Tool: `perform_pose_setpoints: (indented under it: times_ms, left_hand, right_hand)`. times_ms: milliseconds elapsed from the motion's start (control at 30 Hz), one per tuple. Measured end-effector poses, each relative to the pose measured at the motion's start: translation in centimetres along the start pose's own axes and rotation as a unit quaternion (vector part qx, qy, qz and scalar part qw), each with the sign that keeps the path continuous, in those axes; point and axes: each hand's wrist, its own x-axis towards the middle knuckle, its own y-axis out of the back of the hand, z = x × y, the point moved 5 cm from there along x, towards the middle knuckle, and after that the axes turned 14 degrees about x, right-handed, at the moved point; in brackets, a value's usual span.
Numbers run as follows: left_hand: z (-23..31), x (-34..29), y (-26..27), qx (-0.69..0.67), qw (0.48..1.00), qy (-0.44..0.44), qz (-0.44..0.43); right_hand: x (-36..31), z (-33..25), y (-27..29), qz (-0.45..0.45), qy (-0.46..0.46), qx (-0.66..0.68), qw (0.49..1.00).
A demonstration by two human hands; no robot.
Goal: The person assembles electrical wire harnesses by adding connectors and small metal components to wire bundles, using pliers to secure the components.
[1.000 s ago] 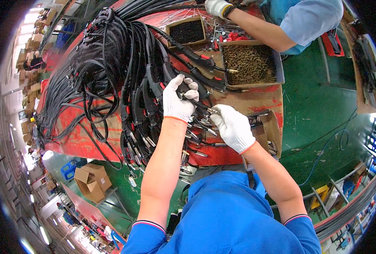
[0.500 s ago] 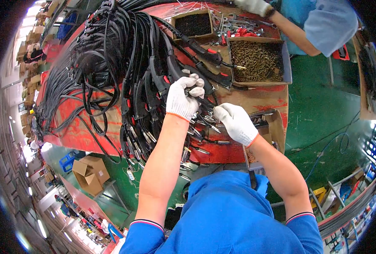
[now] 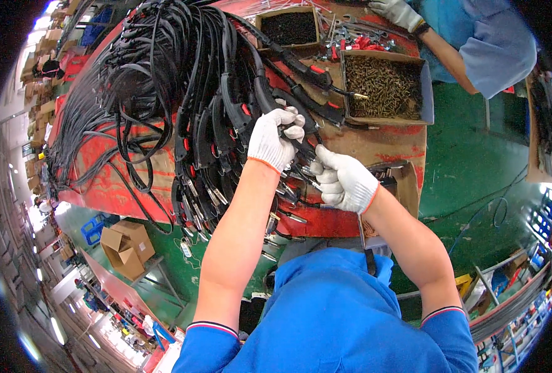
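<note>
My left hand (image 3: 274,138), in a white knitted glove with an orange cuff, is closed round a black welding torch (image 3: 305,150). Just right of it and a little nearer to me is my gloved right hand (image 3: 345,180). Its fingers are curled in and its thumb points toward the torch's front end; what they pinch, if anything, is hidden. Under and left of both hands lies a heap of black welding torches (image 3: 208,133) with red triggers. Their metal-tipped necks (image 3: 217,196) point toward me.
Black cables (image 3: 145,81) cover the red table's (image 3: 105,165) left side. A box of small brass parts (image 3: 385,87), a box of black parts (image 3: 288,28), and wrenches (image 3: 357,28) lie at the back. A cardboard tray (image 3: 406,186) sits at right. A co-worker's gloved hand (image 3: 397,12) reaches in.
My right hand has turned and its fingers have curled in, the thumb now extended toward the torch. My left hand keeps its grip. The whole view has shifted slightly.
</note>
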Motion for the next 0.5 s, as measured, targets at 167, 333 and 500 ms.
perform_pose_setpoints:
  times_ms: [167,333,500]
  left_hand:
    - [0.3,0.2,-1.4,-0.051,0.998,0.009,0.026]
    - [1.0,-0.7,-2.9,-0.001,0.999,-0.011,0.051]
    - [1.3,-1.2,-3.2,0.009,0.999,-0.021,0.027]
  right_hand:
    - [-1.4,-4.3,-0.8,0.086,0.532,-0.554,0.635]
    - [-5.0,-2.0,-3.6,0.129,0.554,-0.71,0.416]
    - [-3.7,-2.0,-3.0,0.117,0.56,-0.711,0.408]
